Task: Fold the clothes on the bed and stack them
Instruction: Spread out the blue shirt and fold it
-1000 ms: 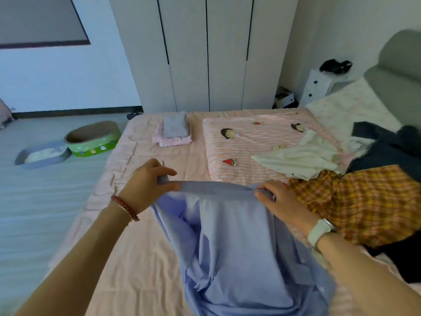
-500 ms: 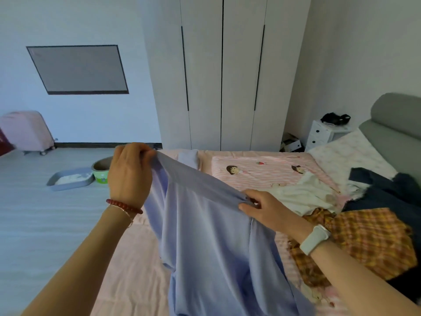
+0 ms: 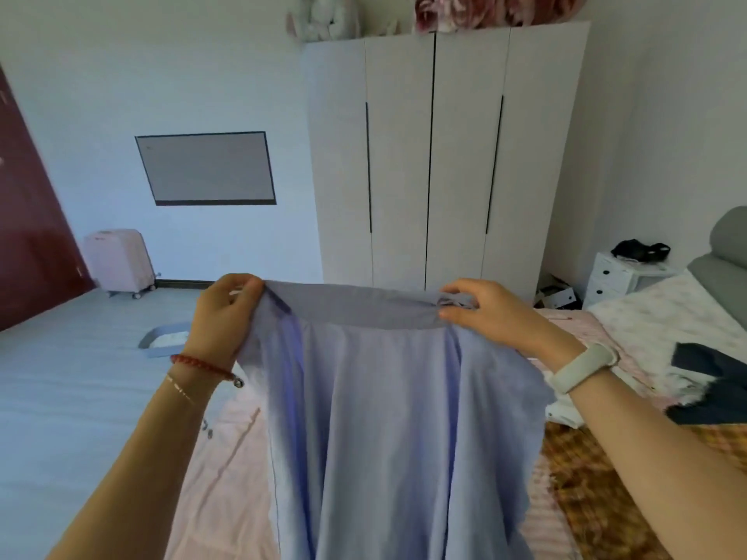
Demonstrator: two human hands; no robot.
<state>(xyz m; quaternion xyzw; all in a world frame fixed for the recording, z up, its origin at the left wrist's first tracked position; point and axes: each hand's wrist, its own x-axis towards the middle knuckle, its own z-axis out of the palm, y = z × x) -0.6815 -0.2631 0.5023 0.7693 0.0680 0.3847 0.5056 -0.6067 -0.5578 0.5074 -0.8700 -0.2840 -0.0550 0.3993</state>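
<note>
The skirt (image 3: 388, 418) is light blue, plain all over. The bed (image 3: 210, 478) has a pale pink sheet. Right of the skirt lies a cloth with yellow and brown checks (image 3: 598, 491), and past it a dark navy piece (image 3: 711, 381). The wardrobe (image 3: 440, 155) behind the skirt is white. The suitcase (image 3: 119, 260) is pink, the door (image 3: 28, 244) dark red.

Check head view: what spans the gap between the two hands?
The taut waistband of the light blue garment, pinched at one end by the left hand and at the other by the right hand.
</note>
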